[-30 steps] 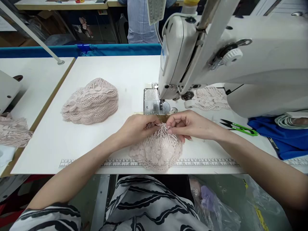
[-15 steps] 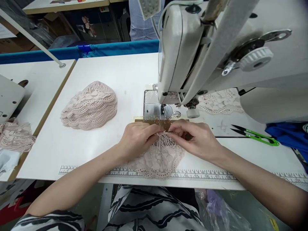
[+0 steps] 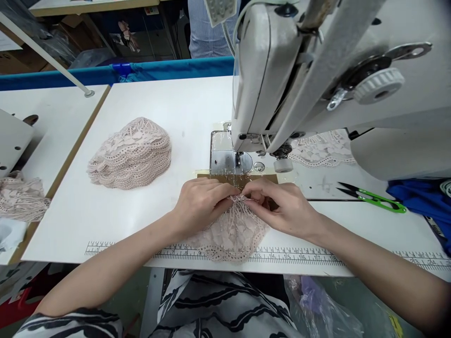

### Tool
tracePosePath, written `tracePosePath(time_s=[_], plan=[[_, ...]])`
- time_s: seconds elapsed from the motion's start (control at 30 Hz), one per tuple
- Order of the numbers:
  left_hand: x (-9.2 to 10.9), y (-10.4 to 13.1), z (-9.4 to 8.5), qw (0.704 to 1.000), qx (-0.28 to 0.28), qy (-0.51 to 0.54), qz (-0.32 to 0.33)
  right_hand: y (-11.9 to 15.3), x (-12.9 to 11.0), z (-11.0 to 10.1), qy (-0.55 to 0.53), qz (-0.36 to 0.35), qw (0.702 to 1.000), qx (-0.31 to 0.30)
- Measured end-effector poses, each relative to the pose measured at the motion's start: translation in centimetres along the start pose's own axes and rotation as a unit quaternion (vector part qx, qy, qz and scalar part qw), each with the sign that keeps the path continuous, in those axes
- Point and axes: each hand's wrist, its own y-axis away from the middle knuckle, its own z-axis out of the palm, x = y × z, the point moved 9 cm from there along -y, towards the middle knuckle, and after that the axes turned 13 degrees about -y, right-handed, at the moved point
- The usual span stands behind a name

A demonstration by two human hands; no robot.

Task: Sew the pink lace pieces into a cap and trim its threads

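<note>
A pale pink lace piece [image 3: 234, 234] lies fanned out at the table's front, its top edge bunched into gathers. My left hand [image 3: 200, 204] pinches the gathered edge from the left with thumb and forefinger. From the right, my right hand [image 3: 287, 206] pinches the same edge close to the left fingertips. Both hands are just in front of the sewing machine [image 3: 257, 70], whose presser foot [image 3: 239, 160] stands behind them over the metal needle plate [image 3: 221, 162]. The lower scalloped border of the lace rests across the printed ruler [image 3: 292, 257].
A stack of pink lace pieces [image 3: 132, 155] sits on the left. More lace [image 3: 322, 149] lies behind the machine head. Green thread snips [image 3: 375, 199] and blue cloth [image 3: 419, 197] are at right. A person in a striped shirt [image 3: 211, 33] is beyond the table.
My right fingers have shifted slightly left along the gathered edge, nearer my left fingertips. The left hand keeps its pinch, and the view has moved a little.
</note>
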Motion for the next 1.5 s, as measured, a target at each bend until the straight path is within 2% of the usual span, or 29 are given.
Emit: tracePosePath(time_s=[0.23, 0.37, 0.43, 0.57, 0.7, 0.77, 0.97, 1.13, 1.3, 1.5], plan=[[0.5, -0.4, -0.8, 1.0, 0.019, -0.01, 0.007, 0.0, -0.6, -0.1, 0.045, -0.032, 0.998, 0.007], [0.8, -0.3, -1.1, 0.999, 0.037, -0.004, 0.024, 0.1, -1.1, -0.6, 0.081, -0.056, 0.995, 0.032], [0.9, -0.2, -0.8, 0.999, 0.027, 0.003, 0.026, 0.2, -1.6, -0.8, 0.093, -0.076, 0.991, 0.051], [0.6, -0.1, 0.0, 0.998, -0.002, 0.057, -0.018, 0.5, -2.6, -1.0, 0.102, -0.129, 0.983, 0.081], [0.2, 0.1, 0.1, 0.993, 0.008, 0.105, -0.06, 0.6, -3.6, -0.9, 0.098, -0.182, 0.974, 0.095], [0.2, 0.2, -0.3, 0.994, 0.026, 0.093, -0.055, 0.6, -3.6, -0.8, 0.104, -0.187, 0.972, 0.096], [0.9, 0.4, -1.1, 0.996, 0.071, 0.052, 0.014, 0.4, -3.5, -0.8, 0.107, -0.174, 0.974, 0.099], [1.0, 0.5, -1.2, 0.995, 0.087, 0.053, 0.02, 0.5, -3.4, -1.0, 0.099, -0.175, 0.974, 0.105], [1.0, 0.4, -1.4, 0.994, 0.095, 0.043, 0.02, 0.6, -3.3, -0.5, 0.112, -0.191, 0.973, 0.068], [1.4, 0.3, -1.8, 0.992, 0.108, 0.049, 0.049, 0.5, -3.3, -0.7, 0.113, -0.185, 0.973, 0.073]])
